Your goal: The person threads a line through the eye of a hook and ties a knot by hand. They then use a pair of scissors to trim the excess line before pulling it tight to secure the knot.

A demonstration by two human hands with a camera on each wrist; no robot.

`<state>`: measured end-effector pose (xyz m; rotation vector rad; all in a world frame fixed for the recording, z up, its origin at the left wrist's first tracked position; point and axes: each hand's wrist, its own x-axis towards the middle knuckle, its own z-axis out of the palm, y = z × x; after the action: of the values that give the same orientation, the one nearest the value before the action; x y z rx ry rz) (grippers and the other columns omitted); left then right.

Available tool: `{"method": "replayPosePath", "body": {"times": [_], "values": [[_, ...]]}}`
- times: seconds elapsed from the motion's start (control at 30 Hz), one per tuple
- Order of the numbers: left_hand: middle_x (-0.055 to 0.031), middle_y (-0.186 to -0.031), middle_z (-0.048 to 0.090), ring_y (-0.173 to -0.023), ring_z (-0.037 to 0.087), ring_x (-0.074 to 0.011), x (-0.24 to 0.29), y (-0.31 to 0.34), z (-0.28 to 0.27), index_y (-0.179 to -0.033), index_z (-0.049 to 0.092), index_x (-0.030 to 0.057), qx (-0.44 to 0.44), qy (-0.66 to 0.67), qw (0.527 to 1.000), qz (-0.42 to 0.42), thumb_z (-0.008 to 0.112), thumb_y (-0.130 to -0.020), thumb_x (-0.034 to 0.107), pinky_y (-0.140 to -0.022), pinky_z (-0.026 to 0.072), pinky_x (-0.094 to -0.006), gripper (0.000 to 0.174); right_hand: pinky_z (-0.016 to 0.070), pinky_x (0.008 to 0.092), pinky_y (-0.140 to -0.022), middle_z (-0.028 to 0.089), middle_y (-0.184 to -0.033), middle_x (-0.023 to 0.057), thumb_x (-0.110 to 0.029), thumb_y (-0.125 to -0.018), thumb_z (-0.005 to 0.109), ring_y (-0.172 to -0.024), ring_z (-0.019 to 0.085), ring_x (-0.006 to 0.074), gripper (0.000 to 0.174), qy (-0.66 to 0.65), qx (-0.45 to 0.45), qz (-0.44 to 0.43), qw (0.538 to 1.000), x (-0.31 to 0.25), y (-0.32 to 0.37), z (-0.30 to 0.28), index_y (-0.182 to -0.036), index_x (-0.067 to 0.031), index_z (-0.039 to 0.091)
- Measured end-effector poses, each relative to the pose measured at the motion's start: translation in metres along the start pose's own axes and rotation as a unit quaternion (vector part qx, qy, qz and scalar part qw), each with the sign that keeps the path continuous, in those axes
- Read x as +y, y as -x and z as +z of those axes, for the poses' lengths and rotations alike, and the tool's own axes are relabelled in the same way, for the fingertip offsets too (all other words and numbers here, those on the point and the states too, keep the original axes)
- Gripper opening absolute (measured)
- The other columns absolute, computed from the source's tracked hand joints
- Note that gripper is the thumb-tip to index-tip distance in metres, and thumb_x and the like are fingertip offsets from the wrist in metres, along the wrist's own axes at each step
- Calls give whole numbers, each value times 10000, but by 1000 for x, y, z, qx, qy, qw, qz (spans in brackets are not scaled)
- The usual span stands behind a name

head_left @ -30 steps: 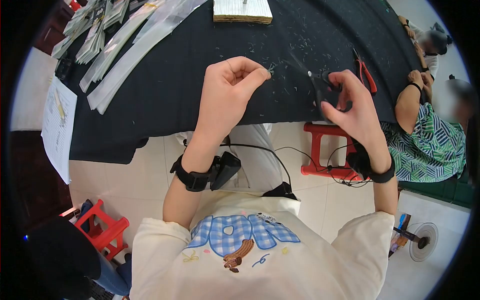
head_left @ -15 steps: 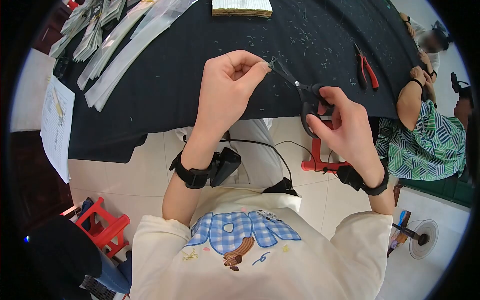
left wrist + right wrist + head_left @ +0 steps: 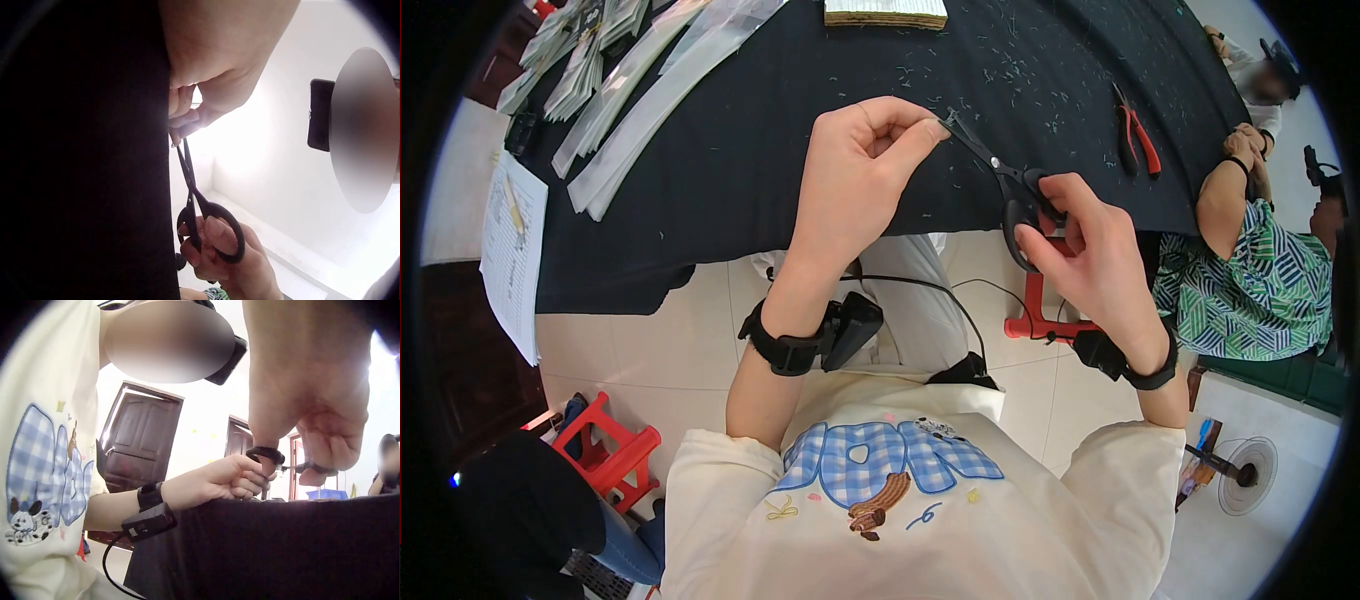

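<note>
My left hand (image 3: 860, 175) pinches a small greenish tuft (image 3: 947, 120) between thumb and forefinger, just above the black cloth. Most of the tuft is hidden by the fingertips. Black scissors (image 3: 995, 164) reach in from the right, their blade tips right at those fingertips. Thumb and fingers of my right hand (image 3: 1100, 250) go through the handle loops. In the left wrist view the scissors (image 3: 191, 187) have their blades slightly parted, pointing up to the pinching fingers. The right wrist view shows the left hand (image 3: 234, 478) low over the table edge, close to the handles.
Red-handled pliers (image 3: 1138, 140) lie to the right on the black tablecloth (image 3: 750, 160), among scattered green clippings. Clear plastic sleeves (image 3: 635, 140) and bundled packets (image 3: 580, 85) are at the left. A layered block (image 3: 885, 14) stands at the back. Another person (image 3: 1250, 270) sits at the right.
My right hand has moved left with the scissors, bringing the widely spread blades to the left fingertips and narrowing them. The left hand has stayed nearly in place.
</note>
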<state>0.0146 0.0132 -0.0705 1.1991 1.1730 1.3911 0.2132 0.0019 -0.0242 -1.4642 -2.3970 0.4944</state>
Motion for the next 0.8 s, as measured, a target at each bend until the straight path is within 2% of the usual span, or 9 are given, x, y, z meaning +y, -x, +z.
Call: {"method": "replayPosePath", "body": {"times": [0.47, 0.8], "values": [[-2, -637, 577, -560, 448, -26, -3, 0, -2, -813, 647, -28, -28, 33, 999, 5, 570, -801, 102, -496, 335, -177, 152, 429, 275, -469, 530, -618, 86, -192, -721, 673, -511, 563, 217, 297, -1, -2, 9, 1000, 0, 2, 0, -903, -17, 517], [19, -598, 544, -499, 393, -1, -2, 1, -1, -824, 648, -19, -24, 17, 1000, 4, 570, -812, 93, -427, 275, -169, 137, 423, 278, -463, 521, -605, 77, -182, -717, 676, -499, 556, 215, 283, 0, 9, 3, 1000, 0, 4, 1, -889, -21, 520]]}}
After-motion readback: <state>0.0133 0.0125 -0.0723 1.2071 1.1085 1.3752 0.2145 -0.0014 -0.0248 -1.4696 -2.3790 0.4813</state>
